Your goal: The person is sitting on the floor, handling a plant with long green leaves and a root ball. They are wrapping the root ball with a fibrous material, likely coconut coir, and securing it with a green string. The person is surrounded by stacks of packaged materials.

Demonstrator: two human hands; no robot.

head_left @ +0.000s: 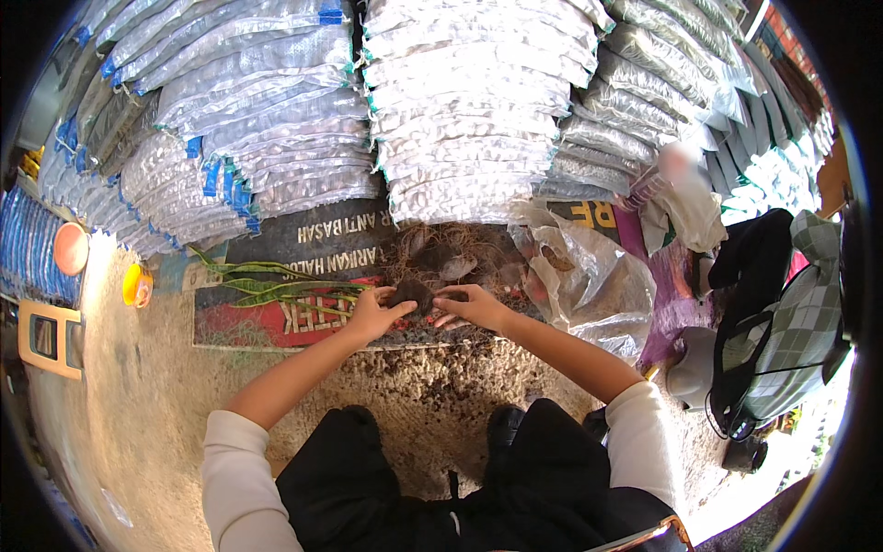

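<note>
Left hand [371, 316] and right hand [475, 306] both clasp a dark root clump [412, 294], fingers closed around it, above the printed banner [276, 317]. Long green leaves [276, 287] lie left. Beyond: clear plastic bag [589, 276], stacked white sacks [469, 110].

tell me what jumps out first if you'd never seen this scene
The wall of stacked white sacks fills the whole top of the view. Below it, at centre, the left hand and right hand meet on a dark root clump over a heap of soil and roots. Long green leaves lie to the left on a printed sheet.
</note>
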